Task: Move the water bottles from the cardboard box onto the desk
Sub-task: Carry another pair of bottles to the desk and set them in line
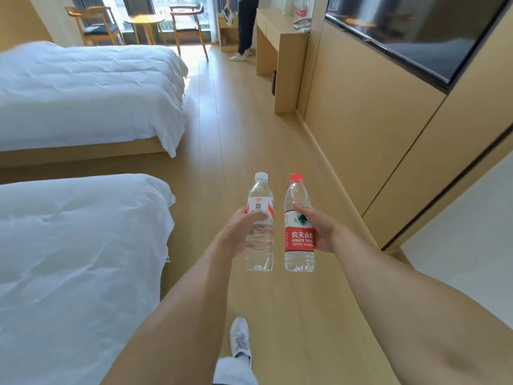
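Two bottles in transit: left hand (238,232) grips white-capped bottle (259,226), right hand (319,232) grips red-capped bottle (299,229). Carry step; next, walk to far table (280,29), set upright.

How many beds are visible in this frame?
2. The near bed lies at lower left, beside the left arm; the far bed sits beyond it toward the window. Neither is fully in frame.

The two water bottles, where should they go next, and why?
Probably keep walking forward to the light wooden desk at the far right wall. The left hand holds the white-capped clear bottle and the right hand holds the red-capped, red-labelled bottle, both upright over bare floor, far from the desk, where similar bottles seem to stand.
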